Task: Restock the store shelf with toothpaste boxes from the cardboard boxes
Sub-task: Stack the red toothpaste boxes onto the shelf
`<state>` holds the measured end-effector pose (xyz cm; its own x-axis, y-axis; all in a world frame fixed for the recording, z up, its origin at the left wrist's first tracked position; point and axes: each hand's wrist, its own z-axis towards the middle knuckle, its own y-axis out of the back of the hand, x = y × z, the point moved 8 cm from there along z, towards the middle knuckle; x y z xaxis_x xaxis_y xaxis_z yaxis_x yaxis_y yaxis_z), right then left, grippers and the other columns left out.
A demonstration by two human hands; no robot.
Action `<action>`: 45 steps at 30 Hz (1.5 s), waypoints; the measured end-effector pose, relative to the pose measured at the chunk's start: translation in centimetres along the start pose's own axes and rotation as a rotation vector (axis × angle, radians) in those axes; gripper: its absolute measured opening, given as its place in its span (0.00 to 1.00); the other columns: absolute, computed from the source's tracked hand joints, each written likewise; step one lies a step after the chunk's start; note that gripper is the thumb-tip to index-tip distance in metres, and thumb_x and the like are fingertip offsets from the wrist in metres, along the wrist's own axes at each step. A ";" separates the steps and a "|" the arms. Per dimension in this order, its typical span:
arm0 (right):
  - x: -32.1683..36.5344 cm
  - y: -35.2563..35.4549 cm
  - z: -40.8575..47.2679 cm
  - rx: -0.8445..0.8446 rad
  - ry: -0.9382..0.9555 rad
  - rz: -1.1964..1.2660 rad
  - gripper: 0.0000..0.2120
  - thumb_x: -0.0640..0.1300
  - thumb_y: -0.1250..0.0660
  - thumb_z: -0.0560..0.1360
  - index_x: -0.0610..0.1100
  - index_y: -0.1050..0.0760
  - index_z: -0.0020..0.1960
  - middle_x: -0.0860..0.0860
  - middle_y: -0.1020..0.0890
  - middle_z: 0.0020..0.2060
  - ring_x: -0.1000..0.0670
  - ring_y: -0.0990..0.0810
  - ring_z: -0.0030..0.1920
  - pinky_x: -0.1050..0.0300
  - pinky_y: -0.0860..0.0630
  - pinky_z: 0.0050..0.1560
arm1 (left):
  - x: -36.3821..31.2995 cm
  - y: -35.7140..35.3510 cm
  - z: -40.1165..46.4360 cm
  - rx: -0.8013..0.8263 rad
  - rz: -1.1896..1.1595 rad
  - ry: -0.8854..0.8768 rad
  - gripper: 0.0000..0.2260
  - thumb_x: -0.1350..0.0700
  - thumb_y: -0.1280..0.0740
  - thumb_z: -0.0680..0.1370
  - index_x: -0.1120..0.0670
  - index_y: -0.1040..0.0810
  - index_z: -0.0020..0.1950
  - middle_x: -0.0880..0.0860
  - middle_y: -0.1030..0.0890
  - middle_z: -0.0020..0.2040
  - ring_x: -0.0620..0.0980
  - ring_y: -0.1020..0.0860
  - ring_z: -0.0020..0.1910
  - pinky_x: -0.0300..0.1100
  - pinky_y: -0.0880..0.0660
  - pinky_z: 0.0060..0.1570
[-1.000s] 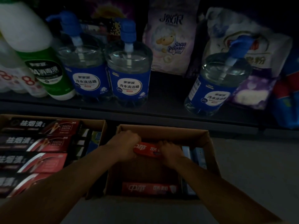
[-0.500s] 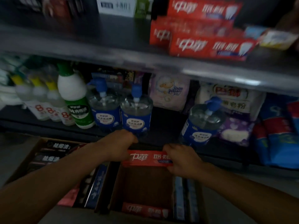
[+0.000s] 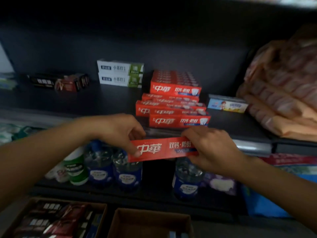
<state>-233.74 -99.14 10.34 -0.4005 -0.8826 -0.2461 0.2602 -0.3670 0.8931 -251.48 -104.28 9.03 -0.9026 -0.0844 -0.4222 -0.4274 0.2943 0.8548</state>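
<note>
1. The person holds one red toothpaste box (image 3: pixel 163 149) lengthwise between both hands, in the air just in front of the shelf edge (image 3: pixel 252 146) and a little below the shelf board. Judged from the task, a long box held by its two ends stays level and can be slid in flat.
2. The left hand (image 3: pixel 120 131) has its grip closed on the box's left end: the thumb lies across the printed front face and the fingers curl over the top edge.
3. The right hand (image 3: pixel 212 150) has its grip closed on the right end, fingers wrapped over the top and the thumb under the lower edge.
4. Both forearms reach forward and slightly inward, wrists raised, so the box faces the person with its print upright.
5. The stack of red toothpaste boxes (image 3: pixel 175 102) sits on the shelf directly behind the held box, which suggests the box is bound for that pile, likely at its front.
6. White-and-green toothpaste boxes (image 3: pixel 120 73) and dark toothpaste boxes (image 3: pixel 60 81) lie further left on the same shelf, sorted by brand.
7. Below, the left cardboard box (image 3: pixel 103 207) holds dark cartons, and the right cardboard box (image 3: pixel 151 213) looks mostly emptied in the part that shows.
</note>
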 end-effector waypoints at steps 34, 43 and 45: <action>-16.8 -3.1 12.1 0.177 -0.326 0.161 0.11 0.46 0.32 0.73 0.47 0.30 0.53 0.50 0.22 0.53 0.49 0.22 0.51 0.50 0.23 0.51 | -0.3 13.4 13.1 -0.594 0.143 0.129 0.14 0.62 0.27 0.71 0.51 0.24 0.53 0.51 0.24 0.58 0.51 0.24 0.57 0.49 0.26 0.59; -16.7 -3.2 12.6 0.123 -0.285 0.086 0.16 0.47 0.33 0.75 0.47 0.28 0.62 0.50 0.28 0.62 0.49 0.27 0.60 0.49 0.25 0.57 | -0.1 14.6 13.0 -0.679 0.223 0.118 0.09 0.61 0.27 0.72 0.53 0.18 0.50 0.52 0.20 0.56 0.49 0.23 0.55 0.44 0.28 0.58; -16.8 -3.4 12.7 0.143 -0.301 0.087 0.14 0.47 0.34 0.75 0.48 0.28 0.60 0.50 0.26 0.59 0.49 0.25 0.56 0.49 0.24 0.56 | 0.0 14.6 13.1 -0.672 0.220 0.124 0.09 0.61 0.27 0.72 0.54 0.18 0.51 0.52 0.20 0.56 0.49 0.23 0.55 0.45 0.28 0.58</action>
<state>-239.08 -79.34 16.26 -0.6291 -0.7748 -0.0631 0.1874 -0.2299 0.9550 -256.99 -87.51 17.52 -0.9536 -0.2101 -0.2156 -0.1385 -0.3298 0.9339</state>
